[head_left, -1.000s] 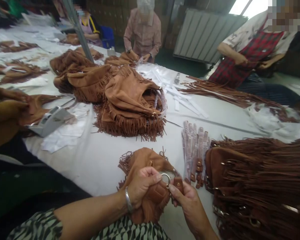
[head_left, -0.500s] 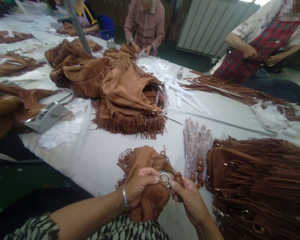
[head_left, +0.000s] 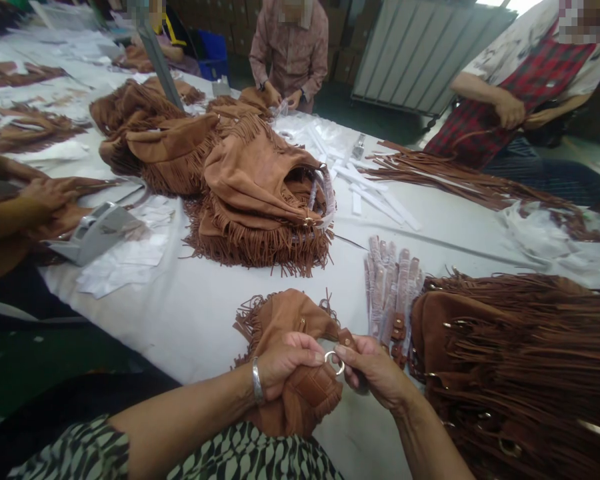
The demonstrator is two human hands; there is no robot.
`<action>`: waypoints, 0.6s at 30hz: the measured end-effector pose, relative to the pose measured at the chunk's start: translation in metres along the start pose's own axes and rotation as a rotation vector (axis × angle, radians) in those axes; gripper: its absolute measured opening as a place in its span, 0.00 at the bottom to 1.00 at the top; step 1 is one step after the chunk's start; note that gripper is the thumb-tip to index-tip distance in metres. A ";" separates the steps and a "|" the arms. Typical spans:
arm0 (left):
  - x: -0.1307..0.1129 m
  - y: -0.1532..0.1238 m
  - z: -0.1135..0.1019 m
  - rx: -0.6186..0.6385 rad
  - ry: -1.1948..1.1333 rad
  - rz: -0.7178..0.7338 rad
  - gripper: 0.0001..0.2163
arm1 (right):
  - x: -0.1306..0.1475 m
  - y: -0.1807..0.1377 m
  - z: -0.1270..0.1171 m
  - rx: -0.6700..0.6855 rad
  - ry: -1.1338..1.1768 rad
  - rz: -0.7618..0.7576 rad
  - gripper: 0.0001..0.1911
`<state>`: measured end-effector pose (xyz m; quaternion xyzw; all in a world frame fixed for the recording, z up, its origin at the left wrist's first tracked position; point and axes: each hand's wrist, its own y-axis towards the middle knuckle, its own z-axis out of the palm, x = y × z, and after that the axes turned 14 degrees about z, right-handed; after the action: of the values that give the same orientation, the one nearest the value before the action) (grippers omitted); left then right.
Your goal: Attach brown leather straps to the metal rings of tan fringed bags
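Note:
A metal ring [head_left: 341, 369] sits between my two hands above a small brown fringed bag [head_left: 291, 310]. My left hand [head_left: 285, 363] is closed, pinching the ring's left side between thumb and fingers. With thumb and fingers closed, my right hand [head_left: 375, 370] grips a brown leather strap end [head_left: 347, 338] with a metal stud, its thumb at the ring's right side. Whether ring and strap are joined is hidden by my fingers. The bag lies on the table under my hands, a woven leather patch [head_left: 313, 387] showing below them.
Plastic-wrapped straps [head_left: 383, 280] lie right of the bag, beside a pile of dark brown fringed bags [head_left: 510, 347]. Lighter fringed bags [head_left: 255, 180] are heaped ahead, near a grey tape dispenser [head_left: 97, 230]. Co-workers' hands [head_left: 55, 193] work at left; other people stand across the table.
Both hands have shifted slightly right, and the ring with them. The strap end has tilted and moved a little left and up. At right, a co-worker's hands now hold a thin brown strip.

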<state>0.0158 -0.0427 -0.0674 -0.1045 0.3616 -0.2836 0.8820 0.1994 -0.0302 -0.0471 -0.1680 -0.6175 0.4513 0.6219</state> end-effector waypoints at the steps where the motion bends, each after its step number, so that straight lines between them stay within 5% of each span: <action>1: 0.000 0.000 0.000 0.001 0.002 -0.003 0.11 | -0.001 0.000 0.000 -0.011 0.000 -0.011 0.18; 8: -0.002 -0.001 -0.002 0.127 0.045 -0.031 0.10 | -0.001 -0.010 0.003 -0.088 -0.048 -0.177 0.17; 14: -0.016 0.012 -0.008 0.490 0.080 -0.283 0.14 | 0.004 -0.031 0.007 -0.112 -0.298 -0.352 0.13; 18: -0.007 0.029 -0.007 0.677 0.001 -0.333 0.16 | 0.001 -0.031 0.007 -0.064 -0.191 -0.294 0.14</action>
<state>0.0194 -0.0148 -0.0799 0.1355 0.2260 -0.5267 0.8081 0.2036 -0.0486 -0.0213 -0.0520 -0.7057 0.3496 0.6141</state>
